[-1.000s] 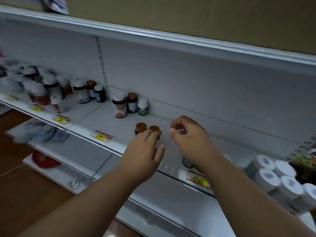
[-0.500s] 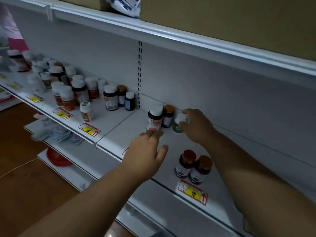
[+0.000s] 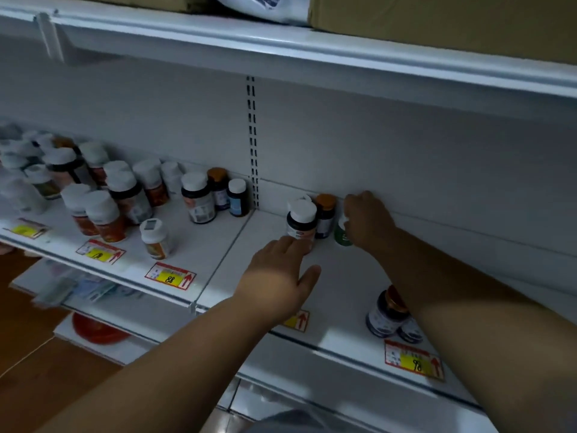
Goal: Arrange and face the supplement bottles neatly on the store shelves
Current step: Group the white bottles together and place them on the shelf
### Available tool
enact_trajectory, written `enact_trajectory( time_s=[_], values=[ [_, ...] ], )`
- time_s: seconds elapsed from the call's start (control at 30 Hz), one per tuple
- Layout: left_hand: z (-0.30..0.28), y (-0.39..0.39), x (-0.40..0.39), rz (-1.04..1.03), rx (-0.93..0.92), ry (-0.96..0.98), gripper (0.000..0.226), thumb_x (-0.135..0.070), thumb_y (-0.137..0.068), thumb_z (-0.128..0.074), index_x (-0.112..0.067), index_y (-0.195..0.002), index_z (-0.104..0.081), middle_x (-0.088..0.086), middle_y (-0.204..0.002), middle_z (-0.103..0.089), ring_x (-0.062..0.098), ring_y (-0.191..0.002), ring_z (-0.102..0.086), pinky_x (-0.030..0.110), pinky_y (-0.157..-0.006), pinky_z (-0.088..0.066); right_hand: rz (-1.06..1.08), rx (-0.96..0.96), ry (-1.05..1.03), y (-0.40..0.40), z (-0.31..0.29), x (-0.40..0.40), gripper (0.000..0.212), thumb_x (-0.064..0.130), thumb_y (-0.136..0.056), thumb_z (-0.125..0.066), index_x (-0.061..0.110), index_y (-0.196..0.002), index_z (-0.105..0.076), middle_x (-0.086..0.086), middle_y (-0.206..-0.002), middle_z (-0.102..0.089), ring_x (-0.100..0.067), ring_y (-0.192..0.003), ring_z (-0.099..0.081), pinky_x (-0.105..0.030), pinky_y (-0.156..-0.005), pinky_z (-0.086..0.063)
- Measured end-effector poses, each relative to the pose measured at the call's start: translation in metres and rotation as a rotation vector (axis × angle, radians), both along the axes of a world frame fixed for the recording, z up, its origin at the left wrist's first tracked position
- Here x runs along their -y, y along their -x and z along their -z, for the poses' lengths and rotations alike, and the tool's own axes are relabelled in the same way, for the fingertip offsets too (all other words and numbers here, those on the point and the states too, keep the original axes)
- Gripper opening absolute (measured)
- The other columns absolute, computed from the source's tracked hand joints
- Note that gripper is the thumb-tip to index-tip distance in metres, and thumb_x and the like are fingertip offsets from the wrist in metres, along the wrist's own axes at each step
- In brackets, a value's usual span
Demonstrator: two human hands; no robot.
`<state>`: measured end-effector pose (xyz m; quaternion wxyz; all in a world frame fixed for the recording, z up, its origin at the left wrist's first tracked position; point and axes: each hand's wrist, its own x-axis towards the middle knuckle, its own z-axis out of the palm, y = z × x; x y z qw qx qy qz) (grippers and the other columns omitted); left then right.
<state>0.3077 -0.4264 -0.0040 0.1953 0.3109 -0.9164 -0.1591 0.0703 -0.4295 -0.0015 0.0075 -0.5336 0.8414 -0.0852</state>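
Mid-frame at the shelf's back wall, my right hand (image 3: 367, 221) curls its fingers round the small green bottle (image 3: 342, 235) to turn it, while my left hand (image 3: 281, 276), fingers straight together, touches the white-capped bottle (image 3: 301, 221), probably steadying it.

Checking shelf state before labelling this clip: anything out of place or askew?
Yes. One small white-capped bottle with an orange label stands alone near the shelf's front edge, ahead of its group. Two dark orange-capped bottles also sit by the front edge, apart from the back-wall trio that the right hand grips at the green bottle.
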Motion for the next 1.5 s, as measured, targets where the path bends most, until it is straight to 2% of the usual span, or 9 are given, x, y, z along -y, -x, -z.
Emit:
enact_trajectory(
  time_s=[0.17, 0.43, 0.5, 0.6, 0.67, 1.0, 1.17, 1.33, 1.5],
  values=[
    [0.000, -0.013, 0.030, 0.090, 0.004, -0.001, 0.049, -0.042, -0.096, -0.050, -0.013, -0.136, -0.049, 0.009, -0.130, -0.054, 0.028, -0.118, -0.047, 0.032, -0.096, -0.035, 0.201, 0.183, 0.055, -0.020, 0.000, -0.002, 0.043, 0.019, -0.089, -0.063, 0.002, -0.123, -0.044, -0.024, -0.127, -0.039, -0.037, -0.107, -0.052, -0.039, -0.092, -0.046],
    [-0.006, -0.031, 0.031, 0.243, -0.170, -0.185, 0.056, -0.056, -0.093, -0.042, -0.019, -0.135, -0.050, -0.001, -0.123, -0.055, 0.016, -0.113, -0.050, 0.025, -0.091, -0.035, 0.456, 0.664, 0.814, -0.109, -0.024, -0.086, 0.013, 0.033, -0.087, -0.062, 0.027, -0.081, -0.052, 0.014, -0.074, -0.058, 0.007, -0.065, -0.054, -0.012, -0.052, -0.038],
    [-0.006, -0.033, 0.015, 0.307, -0.206, -0.286, 0.067, -0.063, -0.089, -0.033, -0.019, -0.136, -0.049, -0.001, -0.127, -0.054, 0.011, -0.113, -0.049, 0.025, -0.091, -0.037, 0.515, 0.918, 0.989, -0.136, -0.029, -0.108, 0.009, 0.025, -0.088, -0.063, 0.024, -0.080, -0.059, 0.018, -0.065, -0.061, 0.005, -0.063, -0.058, -0.016, -0.056, -0.049],
    [-0.008, -0.037, -0.012, 0.394, -0.259, -0.484, 0.067, -0.063, -0.086, -0.032, -0.021, -0.135, -0.050, -0.005, -0.129, -0.054, -0.002, -0.109, -0.048, 0.012, -0.086, -0.037, 0.424, 1.392, 1.065, -0.164, -0.039, -0.129, 0.005, 0.020, -0.087, -0.064, 0.023, -0.083, -0.063, 0.001, -0.076, -0.065, -0.025, -0.077, -0.067, -0.048, -0.068, -0.057],
    [-0.010, -0.037, -0.024, 0.467, -0.257, -0.565, 0.063, -0.060, -0.088, -0.033, -0.020, -0.133, -0.052, -0.005, -0.126, -0.056, 0.001, -0.111, -0.052, 0.020, -0.094, -0.043, 0.403, 1.445, 1.084, -0.173, -0.044, -0.140, 0.003, 0.020, -0.086, -0.065, 0.021, -0.086, -0.063, -0.009, -0.081, -0.062, -0.032, -0.077, -0.065, -0.051, -0.065, -0.056],
    [-0.018, -0.020, -0.057, 0.559, -0.264, -0.480, 0.064, -0.069, -0.087, -0.031, -0.024, -0.127, -0.054, -0.004, -0.116, -0.059, 0.009, -0.106, -0.056, 0.040, -0.091, -0.047, 0.296, 1.300, 1.074, -0.159, -0.057, -0.171, 0.009, 0.027, -0.078, -0.070, 0.024, -0.085, -0.065, -0.003, -0.078, -0.066, -0.018, -0.069, -0.064, -0.033, -0.057, -0.053],
    [-0.020, 0.036, -0.100, 0.627, -0.286, -0.407, 0.050, -0.066, -0.091, -0.034, -0.027, -0.112, -0.057, -0.006, -0.102, -0.062, 0.011, -0.094, -0.059, 0.043, -0.078, -0.050, 0.306, 0.979, 1.040, -0.109, -0.063, -0.231, 0.014, 0.032, -0.074, -0.072, 0.032, -0.087, -0.066, 0.006, -0.081, -0.071, -0.007, -0.076, -0.067, -0.021, -0.063, -0.051],
    [-0.010, 0.115, -0.152, 0.522, -0.224, -0.265, 0.075, -0.074, -0.085, -0.034, -0.024, -0.141, -0.040, -0.002, -0.136, -0.050, 0.013, -0.120, -0.049, 0.034, -0.099, -0.043, 0.387, 0.579, 0.919, -0.022, -0.072, -0.302, 0.018, 0.038, -0.076, -0.072, 0.033, -0.090, -0.062, 0.014, -0.083, -0.069, 0.000, -0.076, -0.065, -0.013, -0.061, -0.050],
    [0.003, 0.190, -0.209, 0.441, -0.173, -0.063, 0.069, -0.058, -0.089, -0.051, -0.016, -0.142, -0.039, 0.006, -0.137, -0.047, 0.023, -0.123, -0.043, 0.026, -0.096, -0.031, 0.406, 0.299, 0.657, 0.088, -0.072, -0.337, 0.019, 0.035, -0.079, -0.072, 0.029, -0.084, -0.055, 0.013, -0.084, -0.060, 0.000, -0.077, -0.058, -0.018, -0.057, -0.042]
  ],
)
